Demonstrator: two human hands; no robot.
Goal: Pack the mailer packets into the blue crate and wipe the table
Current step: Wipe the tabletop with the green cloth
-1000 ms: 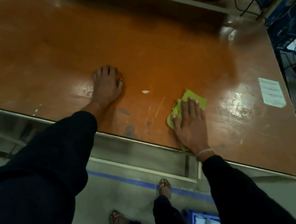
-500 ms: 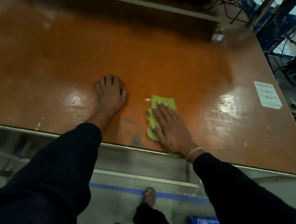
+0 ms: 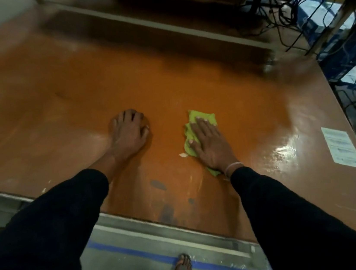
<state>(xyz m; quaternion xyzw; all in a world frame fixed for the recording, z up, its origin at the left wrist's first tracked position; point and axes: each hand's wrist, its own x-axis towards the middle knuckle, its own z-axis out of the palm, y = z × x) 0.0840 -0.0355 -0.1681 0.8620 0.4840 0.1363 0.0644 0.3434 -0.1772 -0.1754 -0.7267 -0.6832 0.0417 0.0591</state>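
The orange-brown table [image 3: 76, 91] fills most of the head view. My right hand [image 3: 211, 147] lies flat, fingers together, pressing a crumpled green cloth [image 3: 202, 118] onto the tabletop near its middle. The cloth sticks out past my fingertips and beside my wrist. My left hand [image 3: 128, 134] rests on the bare table to the left of the cloth, fingers bent, holding nothing. A small white scrap [image 3: 183, 155] lies just left of the cloth. No mailer packets or blue crate are in view.
A white paper label [image 3: 341, 147] is stuck near the table's right edge. Dark smudges [image 3: 167, 213] mark the front edge. Tangled cables [image 3: 288, 13] and blue racks stand at the back right. Below, blue tape [image 3: 129, 251] crosses the floor by my foot [image 3: 183, 267].
My right hand slid the cloth left toward my left hand, then away from the front edge. My left hand stayed put. The blue crate by my feet dropped out of view.
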